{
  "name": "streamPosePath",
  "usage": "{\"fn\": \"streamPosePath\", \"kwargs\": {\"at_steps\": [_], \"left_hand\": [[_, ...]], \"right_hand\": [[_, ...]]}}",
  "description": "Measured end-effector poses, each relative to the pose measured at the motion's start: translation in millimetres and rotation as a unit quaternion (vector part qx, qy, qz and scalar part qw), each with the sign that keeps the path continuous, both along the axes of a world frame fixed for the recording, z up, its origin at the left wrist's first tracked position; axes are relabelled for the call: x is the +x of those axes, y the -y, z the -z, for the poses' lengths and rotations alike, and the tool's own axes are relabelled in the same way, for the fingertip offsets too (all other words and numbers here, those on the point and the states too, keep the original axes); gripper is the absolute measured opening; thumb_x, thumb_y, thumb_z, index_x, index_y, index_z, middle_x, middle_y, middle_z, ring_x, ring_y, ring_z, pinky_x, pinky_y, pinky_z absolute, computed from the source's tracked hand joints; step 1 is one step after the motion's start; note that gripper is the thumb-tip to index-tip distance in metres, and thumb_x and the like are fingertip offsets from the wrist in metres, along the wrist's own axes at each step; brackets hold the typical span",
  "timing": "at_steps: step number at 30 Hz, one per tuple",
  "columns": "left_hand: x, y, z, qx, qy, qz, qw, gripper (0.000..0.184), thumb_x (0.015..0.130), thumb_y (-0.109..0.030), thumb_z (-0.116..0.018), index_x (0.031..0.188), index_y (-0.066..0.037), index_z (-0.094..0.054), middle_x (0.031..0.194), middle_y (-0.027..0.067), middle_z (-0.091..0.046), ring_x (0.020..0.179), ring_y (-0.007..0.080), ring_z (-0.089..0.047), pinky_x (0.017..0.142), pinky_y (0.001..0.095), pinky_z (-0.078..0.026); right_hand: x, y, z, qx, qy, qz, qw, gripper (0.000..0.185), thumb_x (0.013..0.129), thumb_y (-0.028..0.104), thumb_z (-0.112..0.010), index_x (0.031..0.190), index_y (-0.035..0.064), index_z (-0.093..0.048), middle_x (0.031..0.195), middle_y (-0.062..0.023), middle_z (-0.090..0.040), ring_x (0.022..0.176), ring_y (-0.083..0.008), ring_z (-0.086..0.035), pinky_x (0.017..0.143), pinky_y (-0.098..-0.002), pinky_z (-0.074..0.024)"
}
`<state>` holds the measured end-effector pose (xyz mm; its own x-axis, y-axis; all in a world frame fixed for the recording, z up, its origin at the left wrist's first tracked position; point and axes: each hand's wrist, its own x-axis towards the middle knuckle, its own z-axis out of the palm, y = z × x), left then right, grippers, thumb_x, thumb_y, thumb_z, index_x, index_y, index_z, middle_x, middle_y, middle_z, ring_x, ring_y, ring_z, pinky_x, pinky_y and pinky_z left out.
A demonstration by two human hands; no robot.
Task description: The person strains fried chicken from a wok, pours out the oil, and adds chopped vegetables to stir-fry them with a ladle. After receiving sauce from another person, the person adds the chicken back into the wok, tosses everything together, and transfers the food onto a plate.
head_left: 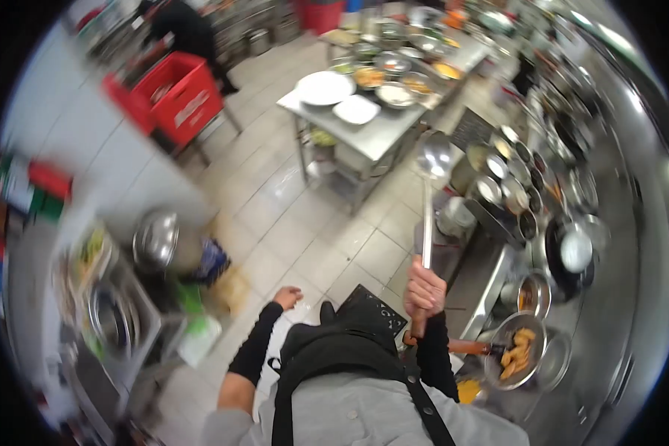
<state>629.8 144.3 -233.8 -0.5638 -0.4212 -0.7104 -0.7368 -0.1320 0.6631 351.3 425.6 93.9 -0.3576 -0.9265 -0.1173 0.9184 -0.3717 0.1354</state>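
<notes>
My right hand (425, 292) is wrapped around the handle of a metal ladle (432, 157), held up in front of me with its round bowl at the far end. My left hand (288, 297) hangs over the tiled floor at my left side, its fingers loosely apart with nothing in them. Right of my right hand, a metal pan or strainer (496, 374) with a wooden handle holds golden-brown fried pieces (519, 349). Beside it sits another round metal strainer or bowl (556, 363).
Steel counter (569, 312) runs along my right, with a dark wok (554, 256) and several seasoning pots (514, 195). Ahead stands a steel table (375, 141) with plates and food bowls. A red crate (178, 97), a person in black (182, 37) and a sink unit (145, 334) are leftward.
</notes>
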Motion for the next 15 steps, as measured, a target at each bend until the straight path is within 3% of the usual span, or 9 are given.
{"fn": "streamPosePath", "kwargs": {"at_steps": [2,5,8,10,13,15], "left_hand": [[-46.1,-11.8,-36.2,-0.017,0.013,0.097,0.995,0.043,0.089,-0.025,-0.070,0.125,-0.003,-0.065,0.092,0.0063,-0.069,0.075,0.0137,-0.062,0.064,0.0314,-0.055],[-114.1,-27.9,-25.6,-0.102,-0.052,0.325,0.939,0.046,0.089,-0.033,-0.069,0.122,-0.001,-0.066,0.104,0.0143,-0.072,0.088,0.0239,-0.069,0.079,0.0359,-0.056],[-190.0,-60.4,-103.5,-0.062,-0.072,0.494,0.864,0.049,0.092,-0.043,-0.063,0.112,0.001,-0.070,0.108,0.0223,-0.072,0.097,0.0354,-0.070,0.089,0.0419,-0.052],[-237.9,-88.5,-170.6,-0.070,-0.003,0.592,0.803,0.050,0.094,-0.044,-0.059,0.107,0.001,-0.072,0.099,0.0227,-0.073,0.094,0.0357,-0.070,0.087,0.0421,-0.052],[-285.9,-111.3,-218.5,-0.080,-0.029,0.678,0.731,0.043,0.093,-0.042,-0.060,0.097,-0.003,-0.076,0.088,0.0205,-0.073,0.090,0.0376,-0.070,0.085,0.0450,-0.053],[-309.7,-111.8,-249.7,-0.074,-0.039,0.691,0.718,0.043,0.094,-0.041,-0.058,0.099,-0.002,-0.075,0.091,0.0216,-0.073,0.093,0.0385,-0.069,0.087,0.0452,-0.052]], "right_hand": [[-10.3,4.1,-7.2,0.051,-0.039,0.011,0.998,0.012,0.105,0.006,-0.041,0.094,0.0087,-0.044,0.061,0.0022,-0.035,0.035,-0.0049,-0.030,0.028,-0.0199,-0.0299],[-34.7,-6.4,-1.2,0.103,-0.137,0.001,0.985,0.013,0.104,0.005,-0.045,0.092,0.0096,-0.043,0.060,0.0022,-0.035,0.035,-0.0045,-0.029,0.028,-0.0198,-0.0294],[-52.0,-20.6,5.9,0.204,-0.230,0.014,0.951,0.011,0.102,0.005,-0.050,0.094,0.0094,-0.045,0.059,0.0021,-0.035,0.036,-0.0044,-0.029,0.029,-0.0197,-0.0286],[-64.2,-35.4,7.0,0.264,-0.258,0.018,0.929,0.019,0.100,0.007,-0.057,0.090,0.0120,-0.042,0.059,0.0024,-0.034,0.036,-0.0053,-0.029,0.029,-0.0215,-0.0263],[-80.0,-46.8,8.2,0.307,-0.263,0.042,0.914,0.018,0.099,0.006,-0.059,0.091,0.0118,-0.043,0.059,0.0022,-0.035,0.037,-0.0054,-0.031,0.030,-0.0219,-0.0260],[-89.1,-46.2,11.3,0.298,-0.238,0.047,0.923,0.017,0.100,0.007,-0.057,0.092,0.0119,-0.043,0.060,0.0017,-0.034,0.037,-0.0054,-0.030,0.029,-0.0214,-0.0268]]}}
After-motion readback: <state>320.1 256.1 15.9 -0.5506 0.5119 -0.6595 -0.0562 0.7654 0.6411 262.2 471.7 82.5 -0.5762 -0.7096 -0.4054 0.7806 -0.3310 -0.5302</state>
